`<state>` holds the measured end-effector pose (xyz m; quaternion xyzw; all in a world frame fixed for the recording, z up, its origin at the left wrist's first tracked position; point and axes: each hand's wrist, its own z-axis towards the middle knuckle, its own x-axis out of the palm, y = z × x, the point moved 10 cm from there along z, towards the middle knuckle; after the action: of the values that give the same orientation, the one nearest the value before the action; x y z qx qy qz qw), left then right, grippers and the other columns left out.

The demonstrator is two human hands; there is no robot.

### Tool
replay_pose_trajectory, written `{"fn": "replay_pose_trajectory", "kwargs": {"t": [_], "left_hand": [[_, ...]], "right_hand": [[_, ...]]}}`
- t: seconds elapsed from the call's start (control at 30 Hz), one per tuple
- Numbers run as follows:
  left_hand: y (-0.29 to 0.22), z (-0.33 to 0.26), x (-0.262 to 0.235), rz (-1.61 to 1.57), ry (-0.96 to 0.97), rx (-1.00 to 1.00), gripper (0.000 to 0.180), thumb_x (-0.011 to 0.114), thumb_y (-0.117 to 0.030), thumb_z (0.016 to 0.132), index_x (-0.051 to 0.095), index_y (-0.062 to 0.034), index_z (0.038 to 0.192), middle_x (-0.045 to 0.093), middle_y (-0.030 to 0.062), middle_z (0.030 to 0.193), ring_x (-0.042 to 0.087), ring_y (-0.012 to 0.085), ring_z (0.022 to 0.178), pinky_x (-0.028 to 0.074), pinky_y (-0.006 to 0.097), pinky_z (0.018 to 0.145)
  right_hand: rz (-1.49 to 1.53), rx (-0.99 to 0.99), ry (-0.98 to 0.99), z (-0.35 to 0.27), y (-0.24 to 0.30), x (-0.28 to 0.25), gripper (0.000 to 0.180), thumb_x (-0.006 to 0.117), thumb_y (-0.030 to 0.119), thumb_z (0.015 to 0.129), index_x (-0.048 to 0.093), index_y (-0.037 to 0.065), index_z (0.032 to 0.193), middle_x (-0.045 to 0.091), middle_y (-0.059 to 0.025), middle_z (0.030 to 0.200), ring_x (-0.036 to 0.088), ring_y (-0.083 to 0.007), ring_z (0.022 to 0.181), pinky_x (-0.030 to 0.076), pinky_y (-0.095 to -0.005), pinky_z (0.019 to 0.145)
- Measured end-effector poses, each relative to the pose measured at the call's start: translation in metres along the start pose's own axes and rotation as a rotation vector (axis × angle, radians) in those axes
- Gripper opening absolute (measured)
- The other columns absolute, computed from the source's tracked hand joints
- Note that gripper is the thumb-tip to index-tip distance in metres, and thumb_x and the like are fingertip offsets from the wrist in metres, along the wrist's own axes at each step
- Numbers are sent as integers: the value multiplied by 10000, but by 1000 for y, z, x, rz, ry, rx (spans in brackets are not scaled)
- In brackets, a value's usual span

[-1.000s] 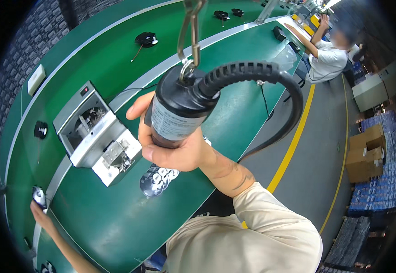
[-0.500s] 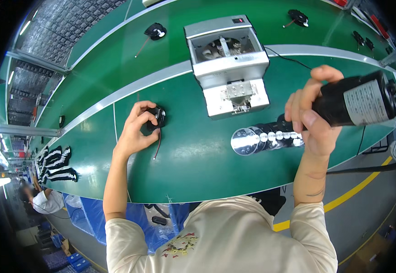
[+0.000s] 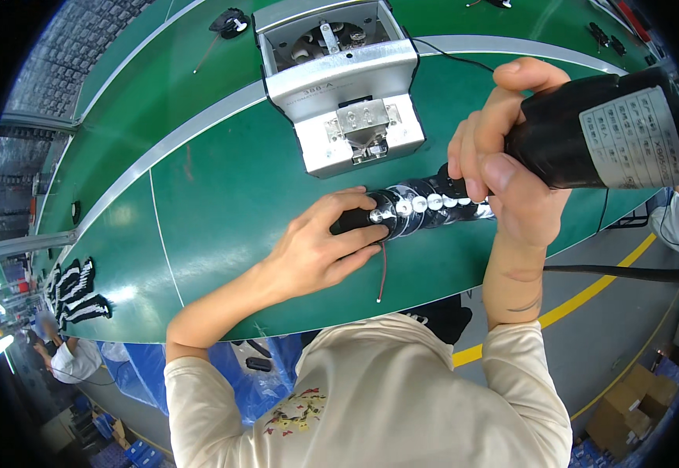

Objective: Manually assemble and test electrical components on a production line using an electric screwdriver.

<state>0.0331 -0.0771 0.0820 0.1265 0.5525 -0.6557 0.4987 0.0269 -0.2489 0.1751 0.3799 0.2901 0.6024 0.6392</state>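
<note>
Evidently your left hand (image 3: 316, 242) had its fingers curled round a black part (image 3: 352, 221) at the row's eight-o'clock end, on the green counter (image 3: 222, 218). Your right hand (image 3: 515, 171) had its fingers wrapped round the driver (image 3: 566, 129), toward two o'clock. The row (image 3: 425, 214) could have slid or fanned out toward three if your left hand pushed too hard, because its pieces overlapped. The driver hung so near that a dip could have scuffed a shiny face. The red wire (image 3: 385, 273), trailing toward five, could have been pinched under a piece. By count: one driver, one black part, one red wire beside it, one silver box (image 3: 347, 90) at twelve, one black unit (image 3: 229, 22) at eleven; at least five white hubs (image 3: 435, 201) in the row, the overlap hiding the exact number.
</note>
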Motion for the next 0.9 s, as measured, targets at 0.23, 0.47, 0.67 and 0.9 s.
{"fn": "replay_pose_trajectory", "kwargs": {"t": [0.23, 0.47, 0.67, 0.9], "left_hand": [[-7, 3, 5, 81, 11, 39, 336, 821, -81, 709, 763, -90, 1041, 615, 145, 1207, 631, 361, 1139, 565, 436, 904], [-12, 6, 11, 178, 38, 31, 306, 830, -101, 683, 749, -91, 978, 614, 135, 1138, 624, 366, 1127, 558, 447, 864], [-6, 5, 23, 114, -75, 8, 230, 836, -111, 691, 683, -73, 858, 572, 132, 1146, 616, 365, 1124, 552, 441, 856], [4, -3, 16, 71, -54, 89, 248, 836, -113, 696, 641, -71, 845, 576, 128, 1104, 619, 364, 1111, 544, 455, 855]], "right_hand": [[128, 2, -31, 9, 15, 19, 638, 666, 96, 789, 377, -17, 1346, 475, -16, 685, 482, -115, 475, 466, -313, 537], [122, 2, -14, 7, 17, 15, 622, 623, 105, 802, 370, -16, 1356, 483, -24, 699, 484, -118, 485, 466, -324, 540], [34, -1, 36, 8, 9, 16, 621, 559, 107, 843, 343, -24, 1411, 490, -33, 705, 490, -123, 497, 468, -330, 543], [106, -17, -199, 28, 3, 44, 603, 584, 17, 793, 365, 18, 1354, 528, -68, 654, 527, -171, 479, 499, -333, 513]]}}
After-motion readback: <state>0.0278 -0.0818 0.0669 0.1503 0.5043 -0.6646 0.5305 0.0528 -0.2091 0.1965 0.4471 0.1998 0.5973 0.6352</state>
